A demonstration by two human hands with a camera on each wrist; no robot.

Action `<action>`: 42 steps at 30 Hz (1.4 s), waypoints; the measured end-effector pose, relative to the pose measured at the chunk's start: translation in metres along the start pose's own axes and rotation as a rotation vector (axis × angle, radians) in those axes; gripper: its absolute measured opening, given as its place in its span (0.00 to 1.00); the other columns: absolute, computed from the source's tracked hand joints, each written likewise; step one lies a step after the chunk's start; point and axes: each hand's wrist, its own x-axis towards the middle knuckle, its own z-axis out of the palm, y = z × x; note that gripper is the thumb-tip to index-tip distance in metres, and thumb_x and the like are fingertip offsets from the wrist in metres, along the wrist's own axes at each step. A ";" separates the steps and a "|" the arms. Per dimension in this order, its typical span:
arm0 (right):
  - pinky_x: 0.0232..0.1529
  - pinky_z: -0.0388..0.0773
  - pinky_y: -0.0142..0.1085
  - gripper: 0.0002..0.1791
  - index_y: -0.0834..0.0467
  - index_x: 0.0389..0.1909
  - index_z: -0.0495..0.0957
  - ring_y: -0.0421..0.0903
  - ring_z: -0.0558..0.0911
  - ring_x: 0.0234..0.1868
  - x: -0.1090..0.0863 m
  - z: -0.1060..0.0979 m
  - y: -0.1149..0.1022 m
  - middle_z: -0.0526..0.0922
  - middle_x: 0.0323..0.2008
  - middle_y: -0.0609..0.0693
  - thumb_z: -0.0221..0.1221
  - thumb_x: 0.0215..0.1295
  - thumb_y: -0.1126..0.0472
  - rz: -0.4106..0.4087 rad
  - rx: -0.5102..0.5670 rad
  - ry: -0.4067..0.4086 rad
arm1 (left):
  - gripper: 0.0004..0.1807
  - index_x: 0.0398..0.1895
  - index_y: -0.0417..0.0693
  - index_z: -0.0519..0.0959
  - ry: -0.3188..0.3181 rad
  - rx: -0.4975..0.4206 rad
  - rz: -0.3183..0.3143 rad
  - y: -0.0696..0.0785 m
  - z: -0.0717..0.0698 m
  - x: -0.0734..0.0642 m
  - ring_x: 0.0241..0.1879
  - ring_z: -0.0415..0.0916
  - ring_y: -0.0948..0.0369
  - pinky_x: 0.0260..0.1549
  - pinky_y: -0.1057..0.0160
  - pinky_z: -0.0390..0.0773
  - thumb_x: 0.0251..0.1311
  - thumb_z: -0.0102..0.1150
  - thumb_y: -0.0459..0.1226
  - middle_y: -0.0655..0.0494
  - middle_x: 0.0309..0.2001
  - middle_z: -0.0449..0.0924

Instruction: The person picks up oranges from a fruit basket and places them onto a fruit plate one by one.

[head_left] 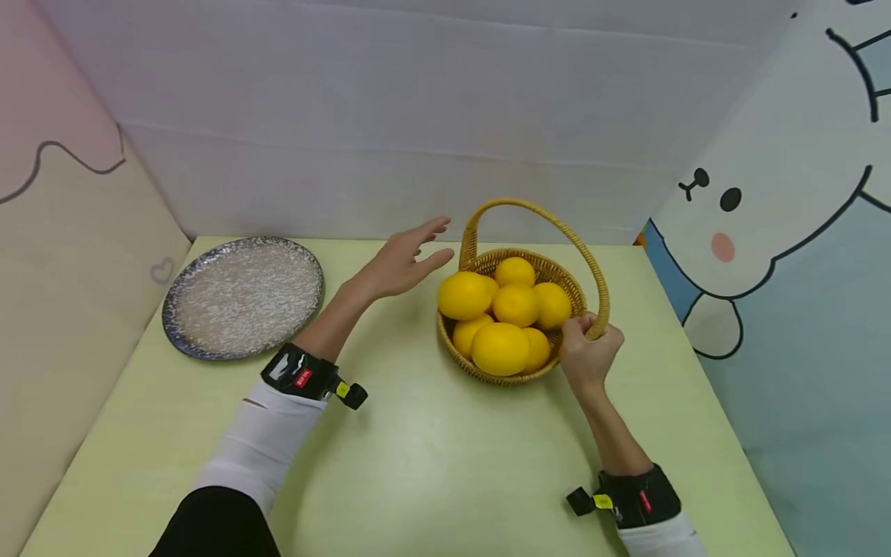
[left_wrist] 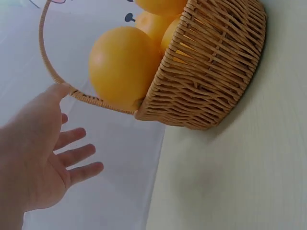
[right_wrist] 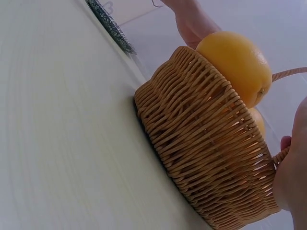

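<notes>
A wicker basket [head_left: 455, 362] with a tall arched handle [head_left: 469, 246] stands on the table, heaped with several yellow round fruits [head_left: 501, 348]. My right hand [head_left: 590, 348] grips the lower right end of the handle, close to the rim. In the right wrist view, part of that hand [right_wrist: 295, 165] wraps the handle beside the woven wall [right_wrist: 201, 134]. My left hand [head_left: 404, 264] is just left of the basket, fingers extended and thumb apart. From the left wrist, its thumb overlaps the handle while the other fingers [left_wrist: 76, 155] spread free, near a large fruit [left_wrist: 125, 67].
An oval speckled plate [head_left: 247, 298] with a dark rim lies at the table's back left. A white wall [head_left: 390, 116] closes off the back, and printed panels [head_left: 786, 309] flank both sides. The pale table [head_left: 418, 464] extends in front of the basket.
</notes>
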 end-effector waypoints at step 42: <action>0.06 0.43 0.29 0.21 0.68 0.07 0.55 0.33 0.52 0.10 0.000 -0.001 0.000 0.56 0.08 0.37 0.47 0.54 0.83 -0.003 0.009 -0.021 | 0.40 0.78 0.55 0.68 -0.210 0.507 0.193 0.065 0.035 -0.021 0.71 0.61 0.53 0.67 0.50 0.69 0.64 0.67 0.52 0.52 0.75 0.64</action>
